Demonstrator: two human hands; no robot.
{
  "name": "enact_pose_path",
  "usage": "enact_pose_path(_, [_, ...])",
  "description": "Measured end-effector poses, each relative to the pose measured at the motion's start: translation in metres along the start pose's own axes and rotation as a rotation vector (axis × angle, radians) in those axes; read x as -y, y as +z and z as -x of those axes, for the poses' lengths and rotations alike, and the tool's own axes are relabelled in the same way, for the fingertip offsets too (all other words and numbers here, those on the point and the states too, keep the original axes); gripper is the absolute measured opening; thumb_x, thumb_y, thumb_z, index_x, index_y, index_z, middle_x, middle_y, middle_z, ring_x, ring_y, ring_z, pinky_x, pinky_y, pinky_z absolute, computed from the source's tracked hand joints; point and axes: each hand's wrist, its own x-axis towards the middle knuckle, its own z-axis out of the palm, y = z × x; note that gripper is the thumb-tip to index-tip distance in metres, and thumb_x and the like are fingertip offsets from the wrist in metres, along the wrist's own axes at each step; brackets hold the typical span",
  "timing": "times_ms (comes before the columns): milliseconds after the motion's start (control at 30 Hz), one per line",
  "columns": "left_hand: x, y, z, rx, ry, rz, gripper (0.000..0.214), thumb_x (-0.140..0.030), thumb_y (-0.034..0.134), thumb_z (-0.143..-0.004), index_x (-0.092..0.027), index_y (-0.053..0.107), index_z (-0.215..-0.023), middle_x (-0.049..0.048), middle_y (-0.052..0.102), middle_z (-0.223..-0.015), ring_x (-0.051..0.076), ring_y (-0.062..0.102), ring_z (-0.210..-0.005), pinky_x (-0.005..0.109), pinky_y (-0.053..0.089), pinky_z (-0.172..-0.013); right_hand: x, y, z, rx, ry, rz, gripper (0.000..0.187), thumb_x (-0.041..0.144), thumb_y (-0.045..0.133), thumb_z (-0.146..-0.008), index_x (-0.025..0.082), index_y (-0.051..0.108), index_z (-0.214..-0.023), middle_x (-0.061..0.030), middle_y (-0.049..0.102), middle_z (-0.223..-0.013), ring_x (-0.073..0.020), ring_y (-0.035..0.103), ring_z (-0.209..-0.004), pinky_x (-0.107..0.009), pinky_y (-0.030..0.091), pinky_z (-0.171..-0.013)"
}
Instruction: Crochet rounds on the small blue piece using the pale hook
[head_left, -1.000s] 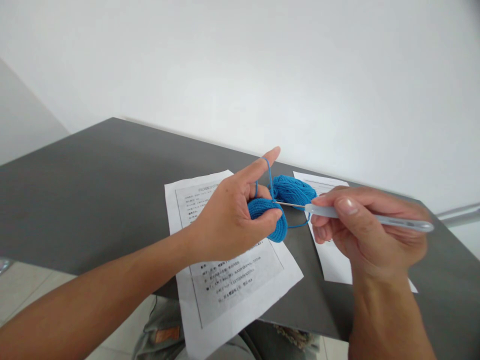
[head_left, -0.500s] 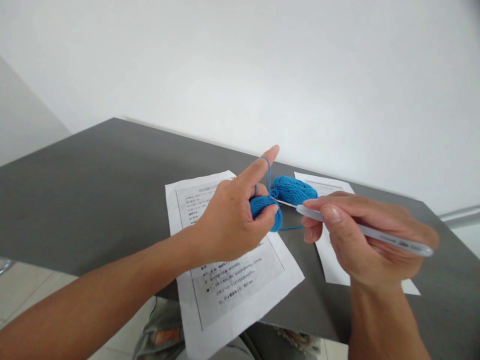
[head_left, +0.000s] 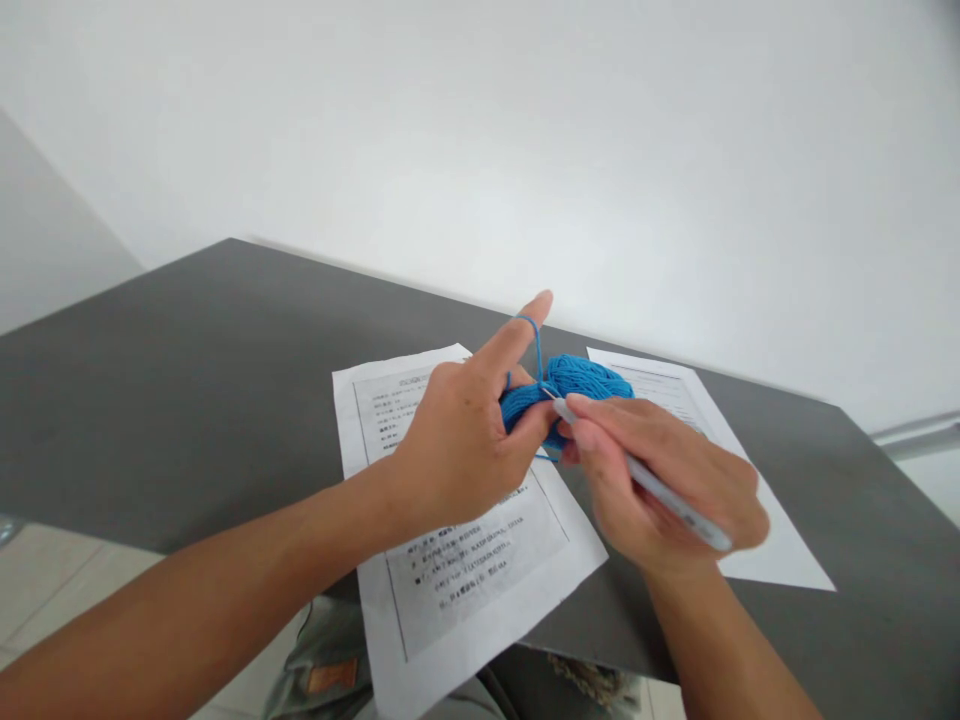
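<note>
Blue crochet piece (head_left: 517, 405) is held up on the wearer's side of the yarn bundle (head_left: 589, 375), a little to its left. The left hand (head_left: 469, 435) pinches the piece between its thumb and the curled fingers behind, covering much of it, while the index finger sticks up on the bundle's left. A blue strand (head_left: 538, 345) loops over that raised finger and drops to the upper edge of the piece, left of the bundle.

The right hand (head_left: 671, 465) pinches a pale-handled crochet hook (head_left: 664, 492) between thumb and index finger, pen-fashion, to the right of the bundle and nearer the wearer. The hook's thin metal shaft points at the spot where the strand meets the piece; its tip is too small to read. Both hands are close together, and whether the right fingertips touch the left thumb cannot be told.

The bundle, the same blue, lies on a dark grey tabletop (head_left: 262, 370). Of 2 printed sheets, the left sheet (head_left: 469, 590) lies left of the bundle and nearer the wearer, overhanging the near edge, and the right sheet (head_left: 686, 400) spreads to the bundle's right, partly behind the right hand. Beyond the bundle rises a white wall (head_left: 480, 150).
</note>
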Motion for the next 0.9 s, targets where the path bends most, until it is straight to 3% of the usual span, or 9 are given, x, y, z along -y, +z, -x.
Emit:
enact_pose_path(67, [-0.002,0.0,0.002,-0.014,-0.035,0.09,0.074,-0.014,0.071,-0.092,-0.018,0.056,-0.164,-0.0084,0.061,-0.064,0.01,0.044,-0.051,0.025,0.039,-0.053,0.0,0.005,0.004,-0.096,0.35,-0.273,0.017,0.016,0.077,-0.1,0.026,0.086,-0.11,-0.0009,0.084,-0.081,-0.0143,0.072,-0.053,-0.028,0.061,-0.046])
enact_pose_path(133, [-0.004,0.001,0.003,-0.034,-0.082,0.202,0.069,-0.018,0.074,-0.094,-0.018,0.059,-0.161,-0.0065,0.065,-0.067,0.01,0.048,-0.053,0.025,0.043,-0.054,0.001,0.009,0.004,-0.161,0.592,-0.51,0.009,0.026,0.078,-0.101,0.026,0.088,-0.102,0.0005,0.081,-0.074,-0.0121,0.067,-0.045,-0.025,0.056,-0.039])
enact_pose_path(333, [-0.006,0.003,0.002,-0.15,-0.162,0.378,0.062,-0.021,0.084,-0.087,-0.016,0.07,-0.147,0.001,0.082,-0.086,0.016,0.072,-0.075,0.027,0.061,-0.073,0.005,0.014,-0.005,-0.19,0.775,-0.807,0.014,0.033,0.083,-0.096,0.022,0.087,-0.092,0.0009,0.078,-0.068,-0.01,0.063,-0.042,-0.021,0.056,-0.036])
enact_pose_path(400, [-0.009,0.003,0.001,-0.166,-0.178,0.399,0.063,-0.02,0.086,-0.084,-0.018,0.072,-0.145,0.001,0.084,-0.086,0.016,0.074,-0.075,0.027,0.061,-0.072,0.005,0.013,-0.002,-0.185,0.789,-0.848,0.015,0.034,0.081,-0.099,0.022,0.087,-0.093,0.001,0.078,-0.069,-0.0094,0.064,-0.043,-0.02,0.054,-0.036])
enact_pose_path(567, [-0.014,-0.002,0.0,-0.189,-0.221,0.5,0.069,-0.012,0.09,-0.076,-0.017,0.074,-0.143,-0.0046,0.076,-0.07,0.011,0.064,-0.059,0.021,0.051,-0.054,0.002,0.004,0.009,-0.072,0.571,-0.714,0.018,0.033,0.076,-0.103,0.026,0.086,-0.117,-0.0022,0.082,-0.085,-0.0145,0.074,-0.058,-0.027,0.064,-0.048])
enact_pose_path(667, [-0.013,-0.005,-0.002,-0.169,-0.257,0.613,0.077,-0.007,0.093,-0.07,-0.015,0.072,-0.144,-0.0048,0.075,-0.069,0.011,0.065,-0.06,0.021,0.054,-0.056,0.004,0.001,0.006,-0.01,0.254,-0.36,0.035,0.01,0.074,-0.099,0.026,0.082,-0.129,-0.0048,0.084,-0.096,-0.0165,0.077,-0.068,-0.031,0.067,-0.056])
enact_pose_path(767, [-0.01,-0.006,-0.004,-0.12,-0.305,0.777,0.084,-0.011,0.097,-0.069,-0.015,0.068,-0.148,-0.0033,0.077,-0.073,0.015,0.072,-0.065,0.026,0.061,-0.065,0.011,0.001,0.001,0.012,-0.104,0.038,0.05,-0.004,0.074,-0.091,0.02,0.079,-0.135,-0.0091,0.084,-0.098,-0.0198,0.078,-0.076,-0.033,0.068,-0.062])
enact_pose_path(900, [-0.012,-0.008,-0.005,-0.062,-0.315,0.934,0.079,-0.018,0.101,-0.069,-0.016,0.07,-0.142,-0.0016,0.079,-0.074,0.019,0.079,-0.074,0.029,0.065,-0.072,0.018,-0.001,0.006,0.056,-0.225,0.218,0.064,-0.004,0.077,-0.089,0.016,0.07,-0.149,-0.0117,0.082,-0.102,-0.0249,0.078,-0.085,-0.038,0.068,-0.067])
